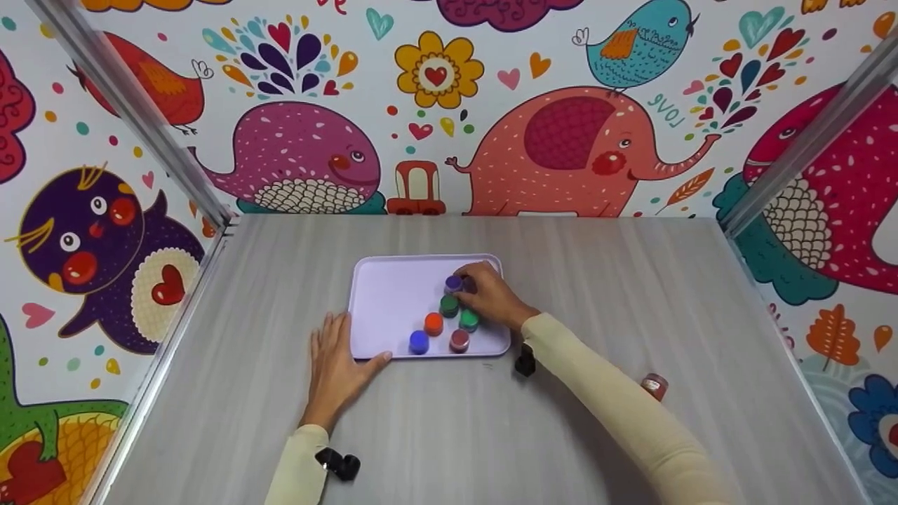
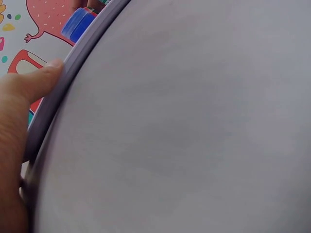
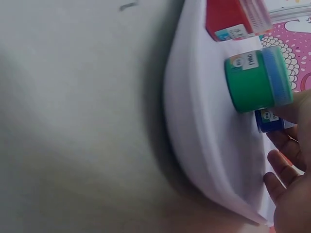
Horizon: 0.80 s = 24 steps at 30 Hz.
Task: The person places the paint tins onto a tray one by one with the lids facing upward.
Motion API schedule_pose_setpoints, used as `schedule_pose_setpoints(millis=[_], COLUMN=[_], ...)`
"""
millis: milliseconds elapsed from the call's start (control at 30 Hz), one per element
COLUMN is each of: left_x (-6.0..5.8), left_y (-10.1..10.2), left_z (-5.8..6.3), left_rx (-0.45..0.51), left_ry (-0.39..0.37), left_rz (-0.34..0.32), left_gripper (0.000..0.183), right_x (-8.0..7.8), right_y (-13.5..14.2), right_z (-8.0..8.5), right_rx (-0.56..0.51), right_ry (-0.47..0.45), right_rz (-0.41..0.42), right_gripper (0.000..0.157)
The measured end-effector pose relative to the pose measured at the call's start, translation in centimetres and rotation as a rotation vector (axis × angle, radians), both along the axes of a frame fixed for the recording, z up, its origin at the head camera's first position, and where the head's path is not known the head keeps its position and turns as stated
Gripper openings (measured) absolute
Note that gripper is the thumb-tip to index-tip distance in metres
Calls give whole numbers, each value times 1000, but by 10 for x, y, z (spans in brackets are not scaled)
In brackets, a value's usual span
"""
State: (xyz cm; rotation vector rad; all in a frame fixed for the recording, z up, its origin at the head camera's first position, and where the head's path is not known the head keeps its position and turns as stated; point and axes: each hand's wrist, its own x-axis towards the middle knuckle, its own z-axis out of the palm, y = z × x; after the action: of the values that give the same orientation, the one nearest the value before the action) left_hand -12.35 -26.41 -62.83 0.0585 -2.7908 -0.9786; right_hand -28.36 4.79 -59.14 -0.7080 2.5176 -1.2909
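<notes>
On the table lies a lilac tray [image 1: 389, 294] with several small paint jars on its right half. My right hand [image 1: 491, 294] reaches over the tray's right side and pinches a purple jar [image 1: 453, 284], which shows dark blue in the right wrist view. Close to it stand a dark green jar [image 1: 449, 305], a lighter green jar [image 3: 250, 80], an orange jar [image 1: 433, 323], a red jar [image 1: 459, 341] and a blue jar [image 1: 419, 341]. At the tray's front left corner rests my left hand [image 1: 340, 368], fingers extended along the left edge and thumb at the front rim.
Outside the tray, a red-brown jar [image 1: 654, 386] lies on the grey wood-look table [image 1: 435, 435] beside the right forearm. Walls printed with cartoon animals surround the table at the back and sides, with metal posts [image 1: 800, 147] at the corners.
</notes>
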Motion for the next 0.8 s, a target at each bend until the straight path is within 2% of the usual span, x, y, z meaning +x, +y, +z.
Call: schedule_pose_setpoints(millis=[133, 300, 433, 567, 800], left_x=[-1, 0, 0, 0, 1], left_y=[0, -1, 0, 0, -2], left_z=[-1, -1, 0, 0, 0], left_rx=[0, -2, -3, -7, -8], left_ry=[6, 15, 19, 12, 4], left_rz=[-1, -3, -2, -4, -10], left_gripper=[115, 115, 116, 117, 119], right_x=[0, 0, 1, 7, 20], right_y=[3, 11, 25, 41, 70], right_z=[1, 7, 13, 22, 42], right_rx=[0, -9, 17, 31, 18], right_ry=[13, -22, 12, 34, 48], right_rz=[19, 10, 37, 61, 42], right_gripper=[41, 43, 43, 44, 44])
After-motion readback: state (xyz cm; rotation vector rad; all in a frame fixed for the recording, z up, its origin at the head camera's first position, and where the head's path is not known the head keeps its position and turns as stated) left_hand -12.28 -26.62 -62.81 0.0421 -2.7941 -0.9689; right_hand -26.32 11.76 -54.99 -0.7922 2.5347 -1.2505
